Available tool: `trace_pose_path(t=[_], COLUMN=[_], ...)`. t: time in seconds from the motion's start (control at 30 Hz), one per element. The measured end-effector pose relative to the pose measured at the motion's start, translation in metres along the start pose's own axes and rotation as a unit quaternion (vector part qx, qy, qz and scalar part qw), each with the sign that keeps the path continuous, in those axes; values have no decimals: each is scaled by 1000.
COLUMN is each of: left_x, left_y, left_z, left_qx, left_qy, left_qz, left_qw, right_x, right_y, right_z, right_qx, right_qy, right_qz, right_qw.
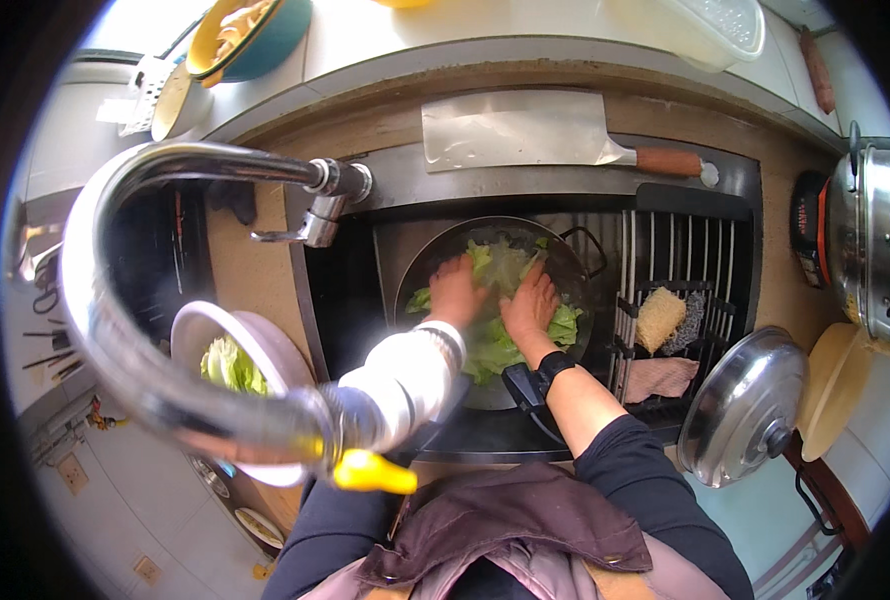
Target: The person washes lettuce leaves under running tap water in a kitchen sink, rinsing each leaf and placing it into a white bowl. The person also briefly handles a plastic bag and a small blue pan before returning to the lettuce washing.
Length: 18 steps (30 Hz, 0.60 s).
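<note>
Green lettuce leaves (490,352) lie in water in a round metal pan (415,281) inside the sink. My left hand (456,292) rests among the leaves on the pan's left side, fingers pointing away from me. Close beside it, my right hand (531,304) touches leaves on the right side. Both palms face down with the fingers partly spread; whether leaves are pinched beneath them is hidden. A chrome faucet (212,161) with a yellow nozzle (374,472) arches over my left forearm. More lettuce (231,365) sits in a pale bowl (190,322) left of the sink.
A cleaver (516,131) with a wooden handle lies along the sink's back ledge. A rack (626,255) at the sink's right holds a sponge (660,319), a steel scourer (686,330) and a pink cloth (659,377). A metal lid (745,405) leans at the right, near a steel pot (865,247).
</note>
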State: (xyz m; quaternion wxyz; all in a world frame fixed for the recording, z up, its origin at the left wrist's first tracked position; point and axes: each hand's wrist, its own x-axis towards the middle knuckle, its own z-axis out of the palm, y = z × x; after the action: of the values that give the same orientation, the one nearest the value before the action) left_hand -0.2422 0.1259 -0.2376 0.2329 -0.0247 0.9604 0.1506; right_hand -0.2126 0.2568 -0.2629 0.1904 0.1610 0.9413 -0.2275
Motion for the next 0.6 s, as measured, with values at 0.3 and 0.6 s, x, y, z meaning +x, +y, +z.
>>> trace_pose_path(t=[0.3,0.6], left_x=[-23,-61], left_y=[-16,2], left_z=[-24,-45], left_qx=[-553,-533], left_qy=[-260,-249], left_qz=[-138,7], left_qw=[779,809], right_x=[4,-21], right_y=[27,3], right_z=[-89,-119], right_qx=[641,607], right_qy=[-343,-399], right_qz=[-2,22], right_qw=[686,687])
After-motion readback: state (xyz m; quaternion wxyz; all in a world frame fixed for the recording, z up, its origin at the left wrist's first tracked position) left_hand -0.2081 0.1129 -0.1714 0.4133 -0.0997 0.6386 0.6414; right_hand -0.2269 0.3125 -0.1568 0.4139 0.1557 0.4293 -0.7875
